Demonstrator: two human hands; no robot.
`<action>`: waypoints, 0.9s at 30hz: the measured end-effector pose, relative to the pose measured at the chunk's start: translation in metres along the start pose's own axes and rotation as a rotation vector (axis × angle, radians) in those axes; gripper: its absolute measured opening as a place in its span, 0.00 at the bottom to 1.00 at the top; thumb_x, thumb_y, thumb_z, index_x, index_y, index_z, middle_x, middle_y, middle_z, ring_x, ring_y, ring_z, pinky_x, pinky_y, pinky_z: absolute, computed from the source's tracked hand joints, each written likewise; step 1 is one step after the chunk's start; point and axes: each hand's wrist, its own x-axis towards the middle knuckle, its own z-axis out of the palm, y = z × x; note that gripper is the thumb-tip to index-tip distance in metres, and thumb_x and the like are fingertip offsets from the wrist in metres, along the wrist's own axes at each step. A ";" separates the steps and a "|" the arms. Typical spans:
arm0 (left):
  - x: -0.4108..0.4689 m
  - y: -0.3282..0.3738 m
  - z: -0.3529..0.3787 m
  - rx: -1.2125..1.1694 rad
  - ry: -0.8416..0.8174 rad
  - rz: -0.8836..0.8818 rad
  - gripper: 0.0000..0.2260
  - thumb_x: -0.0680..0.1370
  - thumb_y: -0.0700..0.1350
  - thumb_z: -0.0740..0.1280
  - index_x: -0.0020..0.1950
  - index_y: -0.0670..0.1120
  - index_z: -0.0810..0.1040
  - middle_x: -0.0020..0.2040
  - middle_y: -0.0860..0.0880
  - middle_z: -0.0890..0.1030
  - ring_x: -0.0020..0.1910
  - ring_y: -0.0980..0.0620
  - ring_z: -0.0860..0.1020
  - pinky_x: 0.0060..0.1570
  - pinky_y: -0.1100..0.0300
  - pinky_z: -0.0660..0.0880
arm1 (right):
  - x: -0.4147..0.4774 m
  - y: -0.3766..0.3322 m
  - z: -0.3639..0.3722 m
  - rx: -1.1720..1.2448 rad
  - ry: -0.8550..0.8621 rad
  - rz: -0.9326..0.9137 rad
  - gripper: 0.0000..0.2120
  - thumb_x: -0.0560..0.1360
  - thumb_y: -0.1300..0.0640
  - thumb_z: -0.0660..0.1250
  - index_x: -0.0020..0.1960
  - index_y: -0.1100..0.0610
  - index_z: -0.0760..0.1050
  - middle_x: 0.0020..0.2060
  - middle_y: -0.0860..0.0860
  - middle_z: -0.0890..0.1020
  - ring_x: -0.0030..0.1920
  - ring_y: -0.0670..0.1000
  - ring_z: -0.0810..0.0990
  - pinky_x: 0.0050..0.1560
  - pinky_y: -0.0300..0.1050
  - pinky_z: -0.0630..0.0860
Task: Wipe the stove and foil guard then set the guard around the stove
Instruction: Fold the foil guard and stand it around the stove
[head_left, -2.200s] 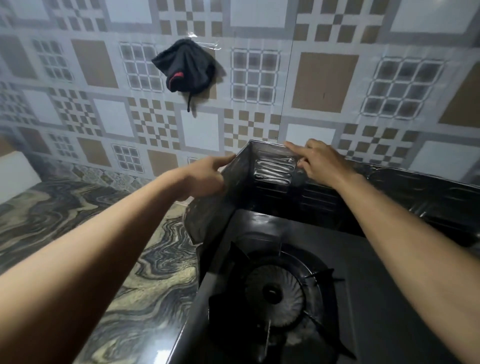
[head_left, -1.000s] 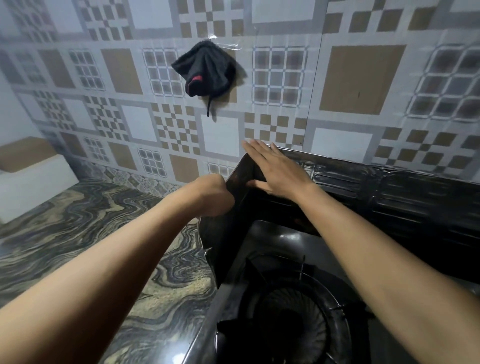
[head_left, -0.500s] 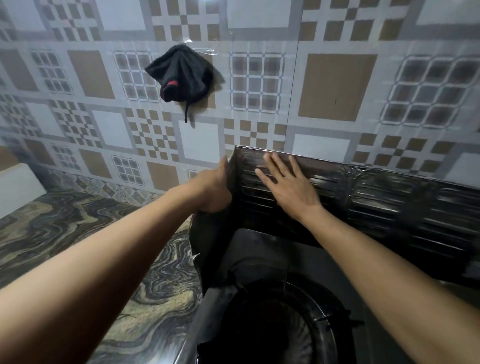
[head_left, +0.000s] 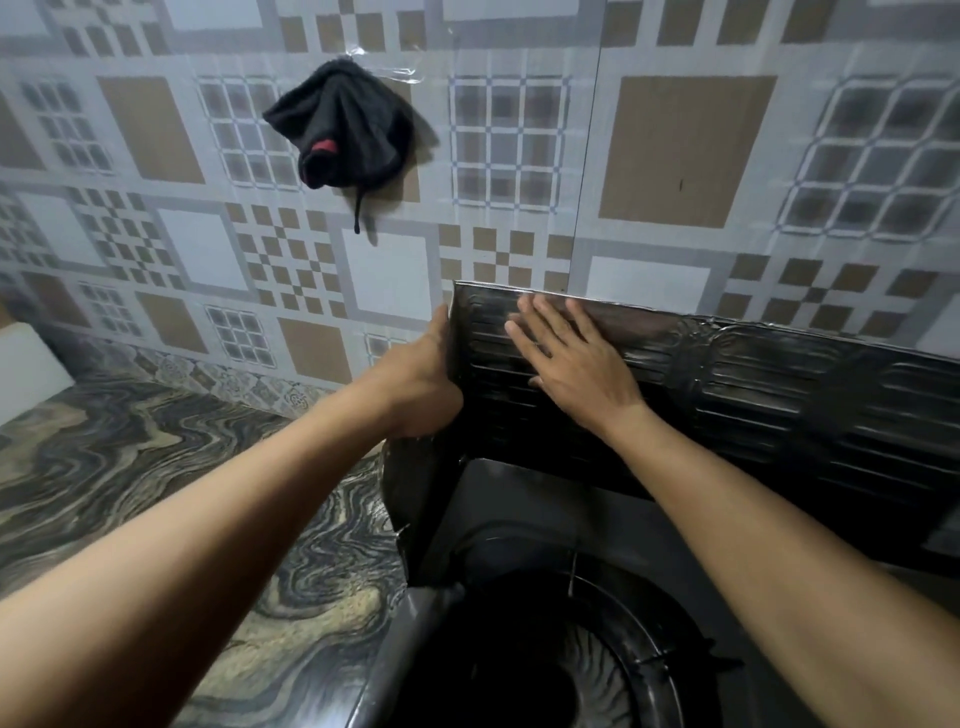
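Note:
The dark embossed foil guard stands upright behind and to the left of the black stove, its back panel against the tiled wall. My left hand grips the guard's left corner fold from the outside. My right hand lies flat with fingers spread on the inner face of the back panel, near its top left corner. The burner and its pan support sit at the bottom of the view between my forearms.
A black cloth with a red tag hangs on the patterned tile wall above left. A marbled countertop stretches to the left of the stove. A white block sits at the far left edge.
The guard's back panel has gone from leaning forward to standing against the wall. My right hand has flattened on its inner face and slid slightly up; my left hand keeps the corner.

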 end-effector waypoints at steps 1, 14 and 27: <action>0.001 0.000 0.000 -0.003 0.003 0.001 0.38 0.73 0.33 0.62 0.79 0.52 0.50 0.69 0.40 0.75 0.67 0.40 0.73 0.62 0.56 0.69 | 0.002 0.000 0.000 0.009 0.020 -0.007 0.35 0.78 0.49 0.65 0.78 0.60 0.56 0.77 0.61 0.58 0.77 0.60 0.56 0.77 0.58 0.50; 0.029 0.007 0.004 0.103 -0.015 0.006 0.45 0.74 0.36 0.63 0.79 0.47 0.34 0.67 0.35 0.75 0.65 0.39 0.74 0.58 0.56 0.69 | -0.005 -0.003 0.011 -0.015 -0.004 0.002 0.27 0.80 0.63 0.40 0.79 0.61 0.50 0.78 0.61 0.51 0.78 0.60 0.49 0.77 0.58 0.52; 0.026 0.020 0.007 0.309 0.101 -0.031 0.39 0.72 0.41 0.65 0.78 0.44 0.48 0.65 0.34 0.73 0.63 0.34 0.74 0.60 0.43 0.73 | -0.055 0.049 -0.057 0.095 -0.057 0.011 0.26 0.77 0.58 0.66 0.74 0.61 0.67 0.73 0.63 0.68 0.72 0.61 0.68 0.71 0.58 0.66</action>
